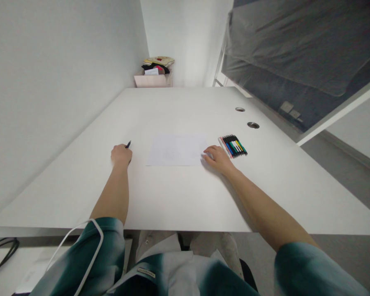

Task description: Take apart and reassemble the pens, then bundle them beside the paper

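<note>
A sheet of white paper (178,150) lies flat on the white table in front of me. To its left, my left hand (121,155) is closed around a dark pen (128,144), whose end sticks out above the fist. My right hand (217,158) is at the paper's right edge, thumb and fingers apart, nothing visibly gripped. Whether the fingertips press on the sheet I cannot tell. Just beyond that hand lies a row of markers (233,146), side by side, mostly black with coloured labels in blue, green, white and yellow; a pale one is at the left end.
The white table (185,197) runs away from me along the left wall. Two round metal-rimmed inserts (253,125) sit near its right edge. A pink box (151,80) with items stands at the far end. Right of the table is a dark covered panel (296,53). A white cable (94,255) crosses my left sleeve.
</note>
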The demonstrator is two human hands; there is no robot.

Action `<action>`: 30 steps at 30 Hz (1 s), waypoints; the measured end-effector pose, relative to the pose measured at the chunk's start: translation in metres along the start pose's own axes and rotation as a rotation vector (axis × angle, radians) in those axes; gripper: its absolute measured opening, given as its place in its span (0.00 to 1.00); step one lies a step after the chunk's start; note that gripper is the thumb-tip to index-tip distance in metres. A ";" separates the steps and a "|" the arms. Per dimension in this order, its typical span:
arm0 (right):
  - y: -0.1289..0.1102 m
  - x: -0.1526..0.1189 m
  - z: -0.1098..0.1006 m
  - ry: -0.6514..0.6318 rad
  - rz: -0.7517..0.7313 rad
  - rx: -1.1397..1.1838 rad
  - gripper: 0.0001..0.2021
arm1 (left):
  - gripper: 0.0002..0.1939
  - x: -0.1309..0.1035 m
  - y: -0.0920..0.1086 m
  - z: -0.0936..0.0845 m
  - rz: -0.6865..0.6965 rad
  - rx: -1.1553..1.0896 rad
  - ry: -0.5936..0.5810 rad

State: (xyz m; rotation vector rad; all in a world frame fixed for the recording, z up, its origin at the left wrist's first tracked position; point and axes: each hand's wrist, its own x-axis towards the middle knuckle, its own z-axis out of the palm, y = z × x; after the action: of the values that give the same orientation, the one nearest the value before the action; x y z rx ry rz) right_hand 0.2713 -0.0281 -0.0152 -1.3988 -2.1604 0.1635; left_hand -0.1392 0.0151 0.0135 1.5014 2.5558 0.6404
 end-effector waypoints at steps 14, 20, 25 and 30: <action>-0.040 0.001 -0.003 0.073 0.051 0.371 0.15 | 0.16 -0.095 0.097 0.029 0.161 -1.405 -0.542; -0.048 0.004 0.004 0.020 0.163 0.607 0.14 | 0.21 -0.118 0.102 0.041 0.215 -1.328 -0.723; -0.039 0.006 0.005 0.015 0.242 0.767 0.15 | 0.19 -0.105 0.095 0.039 0.236 -1.281 -0.684; -0.035 0.006 0.008 0.069 0.332 0.913 0.18 | 0.19 -0.100 0.091 0.039 0.253 -1.260 -0.675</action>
State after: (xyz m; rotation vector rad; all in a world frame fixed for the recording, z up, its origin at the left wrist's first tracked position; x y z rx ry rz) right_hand 0.2373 -0.0370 -0.0058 -1.1383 -1.4377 1.0533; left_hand -0.0035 -0.0207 0.0038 1.1795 1.0227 1.1693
